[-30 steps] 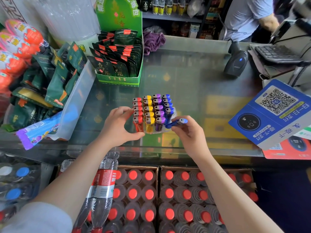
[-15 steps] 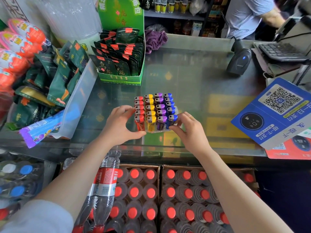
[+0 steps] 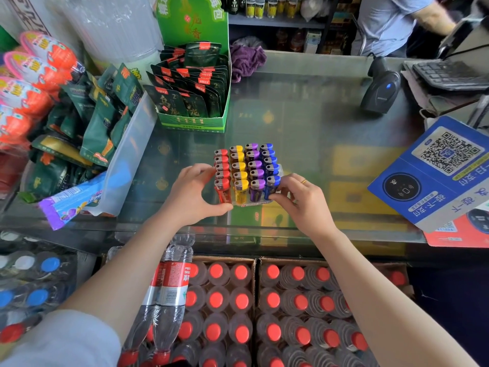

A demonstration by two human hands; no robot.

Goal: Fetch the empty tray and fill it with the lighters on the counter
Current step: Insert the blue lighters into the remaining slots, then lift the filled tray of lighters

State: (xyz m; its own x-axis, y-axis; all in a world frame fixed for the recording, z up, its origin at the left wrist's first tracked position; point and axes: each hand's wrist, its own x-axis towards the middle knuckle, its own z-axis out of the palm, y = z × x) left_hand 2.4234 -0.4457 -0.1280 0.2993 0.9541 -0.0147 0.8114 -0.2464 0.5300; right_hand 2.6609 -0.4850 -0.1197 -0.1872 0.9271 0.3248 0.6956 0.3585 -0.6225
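My left hand [image 3: 194, 196] grips the tray's [image 3: 251, 204] left corner on the glass counter [image 3: 317, 133]. I count 4 full rows of lighters [image 3: 247, 170]. My right hand [image 3: 301, 200] pinches the last blue lighter [image 3: 271, 187]; filling looks finished.

Glass counter [image 3: 304, 123]; stocked shelves [image 3: 277, 19] behind

A blue payment sign [image 3: 434, 170] carries a QR code (its Chinese characters upside down, unreadable here).
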